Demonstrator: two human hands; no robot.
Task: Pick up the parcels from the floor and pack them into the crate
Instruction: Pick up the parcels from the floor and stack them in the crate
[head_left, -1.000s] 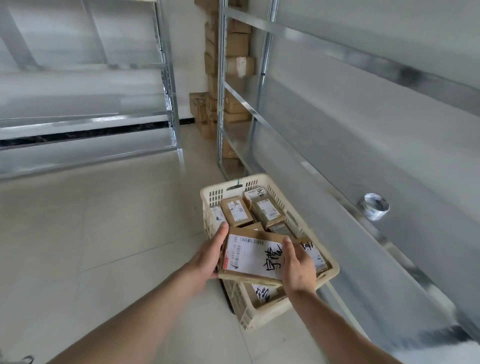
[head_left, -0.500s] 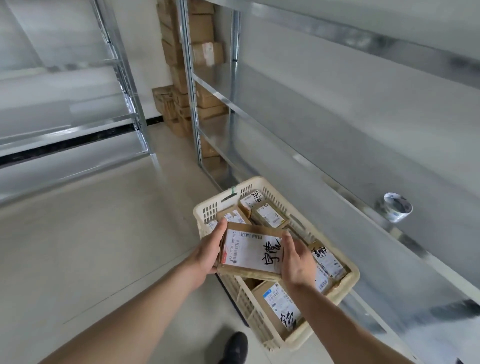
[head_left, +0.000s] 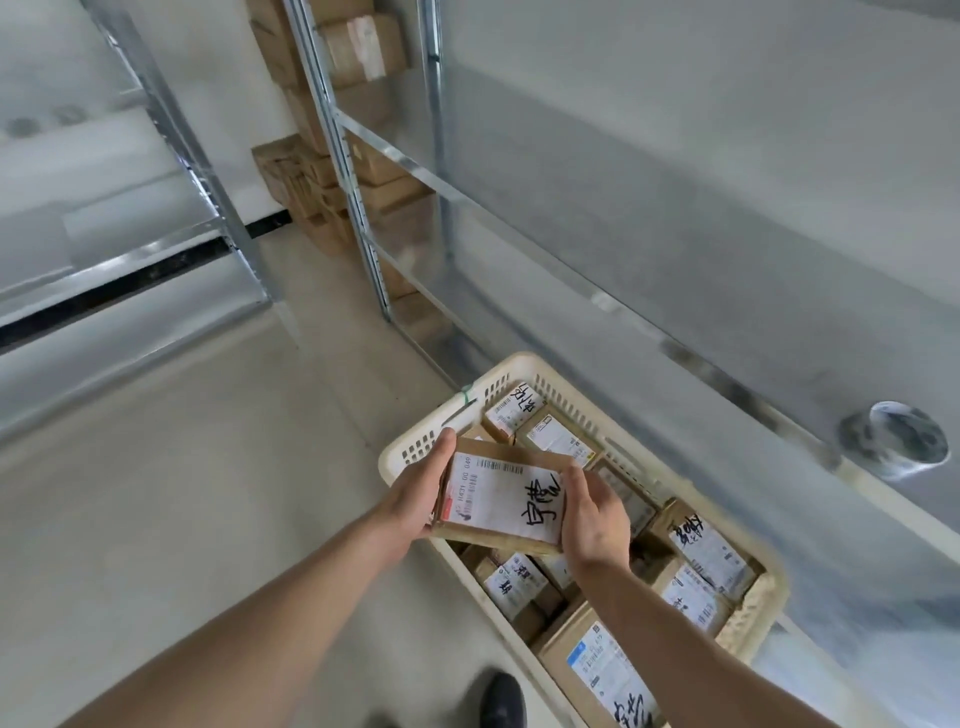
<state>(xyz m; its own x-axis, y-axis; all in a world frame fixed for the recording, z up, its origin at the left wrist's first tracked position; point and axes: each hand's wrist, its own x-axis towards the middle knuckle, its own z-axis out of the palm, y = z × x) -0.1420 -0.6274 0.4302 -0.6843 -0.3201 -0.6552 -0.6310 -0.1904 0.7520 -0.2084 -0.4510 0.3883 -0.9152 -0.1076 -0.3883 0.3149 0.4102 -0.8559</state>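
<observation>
Both hands, left hand (head_left: 415, 493) and right hand (head_left: 592, 514), had their grip clamped on the parcel (head_left: 501, 501), held over the crate (head_left: 410, 452). Best bet was probably lowering it flat onto the packed boxes (head_left: 550, 431), label up.

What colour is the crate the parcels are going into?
Cream, off-white plastic with slotted walls: the crate, seen in the head view, the only view here.
</observation>
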